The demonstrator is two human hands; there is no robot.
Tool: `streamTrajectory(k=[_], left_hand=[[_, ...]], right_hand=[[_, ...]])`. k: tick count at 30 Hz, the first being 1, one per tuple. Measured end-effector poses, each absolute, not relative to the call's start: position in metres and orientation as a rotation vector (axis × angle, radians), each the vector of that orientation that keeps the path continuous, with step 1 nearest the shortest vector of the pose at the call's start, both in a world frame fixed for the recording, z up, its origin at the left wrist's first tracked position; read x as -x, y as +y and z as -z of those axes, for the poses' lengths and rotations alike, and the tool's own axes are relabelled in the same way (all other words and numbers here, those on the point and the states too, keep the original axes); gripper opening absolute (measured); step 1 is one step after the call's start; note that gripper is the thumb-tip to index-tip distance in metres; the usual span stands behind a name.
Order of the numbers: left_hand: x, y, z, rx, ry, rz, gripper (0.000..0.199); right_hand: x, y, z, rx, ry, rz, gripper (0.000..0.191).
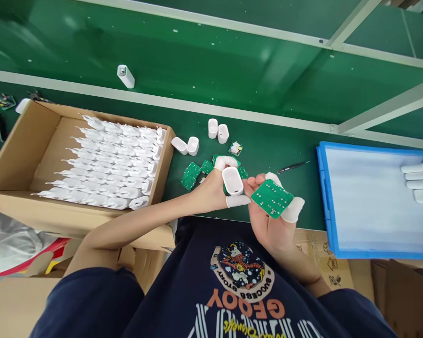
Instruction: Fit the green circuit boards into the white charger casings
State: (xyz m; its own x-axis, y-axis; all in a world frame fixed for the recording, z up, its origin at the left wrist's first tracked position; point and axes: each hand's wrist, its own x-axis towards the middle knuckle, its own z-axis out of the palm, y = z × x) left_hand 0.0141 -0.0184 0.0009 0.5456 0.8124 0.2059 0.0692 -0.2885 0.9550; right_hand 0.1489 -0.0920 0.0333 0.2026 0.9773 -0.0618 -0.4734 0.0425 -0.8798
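Fingers of the left hand [214, 188], white caps covering the index finger and thumb, are clamping a white casing [232, 181] between them, its open end facing up. On its right, the right hand [270, 227] is turning its palm upward and pinching a green circuit board [272, 199] by its edges between capped thumb and capped finger; its other fingertips are reaching close to the casing, though whether they are touching it I cannot tell. Just beyond the left hand, several loose green boards [190, 175] are lying in a cluster, partly hidden by it. To the left, a cardboard box [45, 136] is holding rows of white parts [107, 164]; to the right, a blue tray [323, 188] is carrying a few white pieces [421, 182] at its far side. Dark tweezers [292, 167] are lying between the right hand and the tray. Farther back, a small component board [235, 149] is resting near four empty shells [223, 134], which are standing or leaning in two pairs. Beyond the pale rail [204, 111], one more white unit [128, 79] is standing alone.
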Motion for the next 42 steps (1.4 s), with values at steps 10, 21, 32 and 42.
streamTrajectory(k=[10, 21, 32, 42], left_hand=[[-0.007, -0.015, -0.011, -2.198, 0.472, -1.050, 0.065], [-0.008, -0.014, -0.008, -2.247, 0.422, -1.110, 0.064], [-0.006, -0.013, -0.007, -2.257, 0.405, -1.195, 0.068], [-0.006, -0.016, -0.014, -2.169, 0.441, -1.155, 0.055]], right_hand=[[-0.186, -0.076, -0.048, 0.857, -1.445, -0.655, 0.044], [-0.174, -0.075, -0.041, 0.867, -1.672, -0.406, 0.054], [-0.174, -0.075, -0.053, 0.877, -1.756, -0.361, 0.042], [-0.177, -0.073, -0.059, 0.818, -1.845, -0.351, 0.038]])
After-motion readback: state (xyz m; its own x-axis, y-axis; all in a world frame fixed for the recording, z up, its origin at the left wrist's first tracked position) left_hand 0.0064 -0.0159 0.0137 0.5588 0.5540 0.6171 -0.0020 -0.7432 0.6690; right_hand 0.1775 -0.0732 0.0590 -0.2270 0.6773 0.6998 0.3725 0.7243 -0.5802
